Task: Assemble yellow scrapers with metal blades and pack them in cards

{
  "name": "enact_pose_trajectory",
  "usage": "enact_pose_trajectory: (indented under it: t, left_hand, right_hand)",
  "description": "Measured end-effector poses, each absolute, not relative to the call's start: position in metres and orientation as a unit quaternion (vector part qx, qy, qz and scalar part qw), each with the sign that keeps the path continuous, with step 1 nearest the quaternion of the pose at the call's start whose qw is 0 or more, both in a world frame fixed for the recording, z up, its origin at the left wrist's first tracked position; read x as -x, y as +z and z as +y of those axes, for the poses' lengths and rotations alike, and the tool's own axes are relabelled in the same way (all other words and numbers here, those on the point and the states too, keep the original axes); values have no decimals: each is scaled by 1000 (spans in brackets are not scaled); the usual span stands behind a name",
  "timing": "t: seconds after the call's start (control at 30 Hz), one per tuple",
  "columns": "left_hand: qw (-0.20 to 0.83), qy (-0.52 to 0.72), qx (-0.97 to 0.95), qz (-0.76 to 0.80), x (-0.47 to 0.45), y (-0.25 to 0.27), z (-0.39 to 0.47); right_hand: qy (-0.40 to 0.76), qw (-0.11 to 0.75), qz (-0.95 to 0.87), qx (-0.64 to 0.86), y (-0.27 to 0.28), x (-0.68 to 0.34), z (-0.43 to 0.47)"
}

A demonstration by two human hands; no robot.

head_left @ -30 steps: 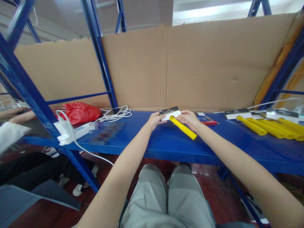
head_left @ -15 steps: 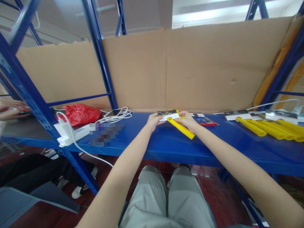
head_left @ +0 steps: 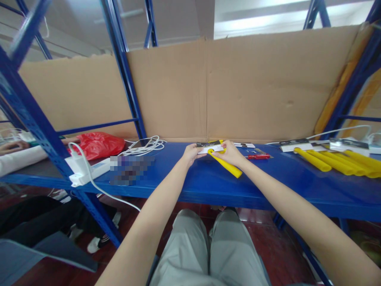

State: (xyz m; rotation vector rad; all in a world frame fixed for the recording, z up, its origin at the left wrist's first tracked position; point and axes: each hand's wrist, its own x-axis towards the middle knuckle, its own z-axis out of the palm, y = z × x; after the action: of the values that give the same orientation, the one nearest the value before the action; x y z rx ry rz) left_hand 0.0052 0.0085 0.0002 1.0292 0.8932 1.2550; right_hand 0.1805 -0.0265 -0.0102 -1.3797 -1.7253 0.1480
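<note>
Over the blue shelf top, both hands hold one yellow-handled tool (head_left: 226,165) with a wide black-and-white head. The head (head_left: 210,147) lies crosswise and the tubular handle slants down to the right, toward me. My left hand (head_left: 191,153) is closed on the head's left end. At the other end, my right hand (head_left: 231,152) pinches where head and handle meet; its fingertips partly cover that spot. Just right of this hand lies a small red-handled tool (head_left: 258,157), its exact kind unclear, near tiny metal pieces.
Several similar yellow-handled tools (head_left: 336,162) lie in a row on the right. At left are a red plastic bag (head_left: 101,145), coiled white cable (head_left: 145,146) and a white power strip (head_left: 89,172). Cardboard (head_left: 253,87) walls the back. Another person's hand (head_left: 14,147) shows far left.
The tool stays in both hands, its handle turned slightly lower. My right fingers have shifted a little toward the head. At far left, the other person's arm now reaches toward the red bag.
</note>
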Motion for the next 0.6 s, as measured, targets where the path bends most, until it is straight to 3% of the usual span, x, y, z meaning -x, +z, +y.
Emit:
enact_pose_trajectory:
  t: [0.6]
  left_hand:
    - [584,515,-488,394,-6,-4,10]
  right_hand:
    - [56,316,-769,552,0,-163,-50]
